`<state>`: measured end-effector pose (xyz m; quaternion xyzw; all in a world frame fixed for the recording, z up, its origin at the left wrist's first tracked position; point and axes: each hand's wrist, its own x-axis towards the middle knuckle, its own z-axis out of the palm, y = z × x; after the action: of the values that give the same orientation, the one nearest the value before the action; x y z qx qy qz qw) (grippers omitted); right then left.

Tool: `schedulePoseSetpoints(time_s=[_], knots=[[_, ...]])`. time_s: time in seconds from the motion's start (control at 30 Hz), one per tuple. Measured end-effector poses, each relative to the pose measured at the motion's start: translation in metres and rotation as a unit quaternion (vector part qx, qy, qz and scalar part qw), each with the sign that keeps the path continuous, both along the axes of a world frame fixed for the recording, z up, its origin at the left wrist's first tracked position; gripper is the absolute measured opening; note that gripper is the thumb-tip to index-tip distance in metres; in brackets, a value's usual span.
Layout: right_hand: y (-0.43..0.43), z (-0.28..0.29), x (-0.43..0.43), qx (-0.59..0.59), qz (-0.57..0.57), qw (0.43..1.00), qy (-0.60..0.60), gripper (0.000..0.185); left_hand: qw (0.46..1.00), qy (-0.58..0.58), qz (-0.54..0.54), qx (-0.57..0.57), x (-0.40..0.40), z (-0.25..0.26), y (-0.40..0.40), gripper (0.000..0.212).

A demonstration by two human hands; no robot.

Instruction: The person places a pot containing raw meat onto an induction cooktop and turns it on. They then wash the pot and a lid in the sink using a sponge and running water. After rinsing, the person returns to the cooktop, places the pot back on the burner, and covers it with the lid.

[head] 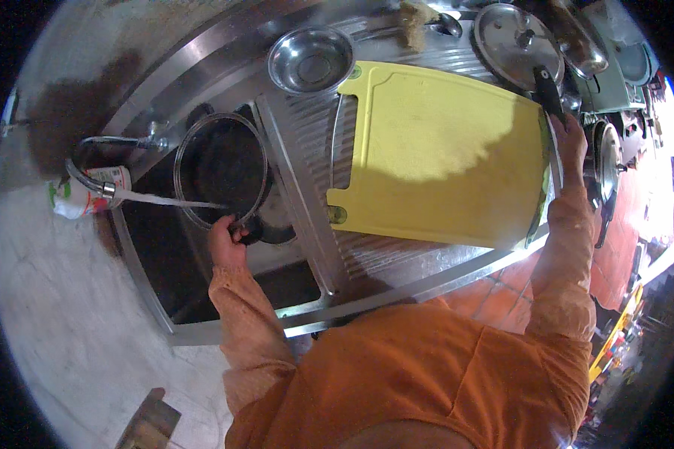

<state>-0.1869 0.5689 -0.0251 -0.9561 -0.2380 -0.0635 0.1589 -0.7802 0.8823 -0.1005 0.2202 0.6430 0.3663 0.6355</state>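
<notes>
My left hand (pixel 228 241) grips the black side handle of a dark pot (pixel 222 163) in the sink (pixel 283 210). A stream of water (pixel 163 198) runs from the curved faucet (pixel 92 182) into the pot near my fingers. At the far right of the counter, my right hand (pixel 570 143) is closed on a black handle (pixel 548 92) with a hole at its end. What the handle belongs to is mostly hidden. A yellow cutting board (pixel 438 151) lies on the ribbed drainboard between my hands, its right edge close to my right hand.
A steel bowl (pixel 313 60) stands behind the board. Farther right are a round lid (pixel 514 42), a ladle (pixel 448 25) and a scrubbing pad (pixel 415 25). A white container (pixel 109 182) sits behind the faucet. A lidded pot (pixel 608 160) is beyond my right arm.
</notes>
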Motion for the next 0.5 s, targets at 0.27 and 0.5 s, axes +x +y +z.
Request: schedulePoseSetpoints(time_s=[0.27, 0.5], knots=[[-0.042, -0.029, -0.077, 0.078, 0.024, 0.997, 0.012, 0.036, 0.998, 0.012, -0.055, 0.029, -0.014, -0.020, -0.002, 0.010], [-0.049, -0.017, -0.116, 0.180, -0.041, 0.961, 0.207, 0.046, 0.996, -0.065, -0.067, 0.005, -0.019, -0.023, 0.003, 0.010]])
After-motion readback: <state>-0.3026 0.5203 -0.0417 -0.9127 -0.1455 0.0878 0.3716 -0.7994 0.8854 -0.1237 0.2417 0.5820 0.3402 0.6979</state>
